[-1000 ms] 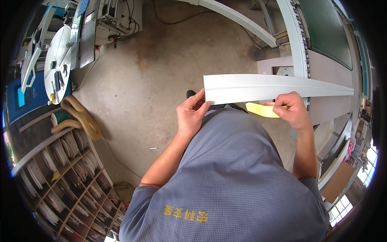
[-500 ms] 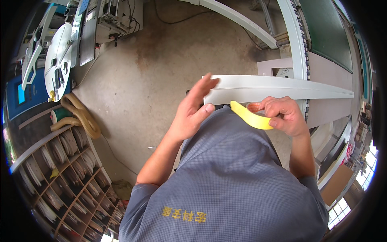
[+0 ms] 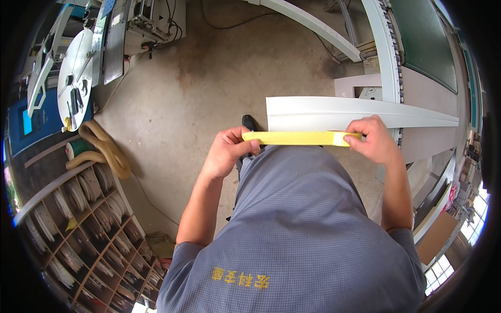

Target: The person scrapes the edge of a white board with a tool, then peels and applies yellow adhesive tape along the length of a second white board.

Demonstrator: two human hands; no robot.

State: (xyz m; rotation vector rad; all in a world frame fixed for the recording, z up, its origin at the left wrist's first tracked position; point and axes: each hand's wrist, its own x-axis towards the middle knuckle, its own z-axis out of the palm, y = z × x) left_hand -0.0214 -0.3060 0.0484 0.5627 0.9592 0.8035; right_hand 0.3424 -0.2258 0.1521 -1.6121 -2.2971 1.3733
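Observation:
A strip of yellow tape (image 3: 292, 138) is stretched level in front of my body, between my two hands. My left hand (image 3: 229, 148) pinches its left end between thumb and fingers. My right hand (image 3: 376, 140) grips the tape roll at the other end; the fingers hide most of the roll. Just beyond the tape lies a long white panel (image 3: 329, 113), reaching away to the right. The strip's upper edge overlaps the panel's near edge in view, and I cannot tell whether they touch.
A white metal frame with a row of rollers (image 3: 401, 94) stands at the right. On the left are a shelf rack (image 3: 91, 229) of coiled strips, a brown hose (image 3: 107, 148) and a white round tray (image 3: 75, 81) with tools. A black shoe (image 3: 249, 123) shows on the concrete floor.
My left hand, open and apart from the tape before, has come down and taken hold of its free end. The loosely curved strip is now pulled straight between both hands.

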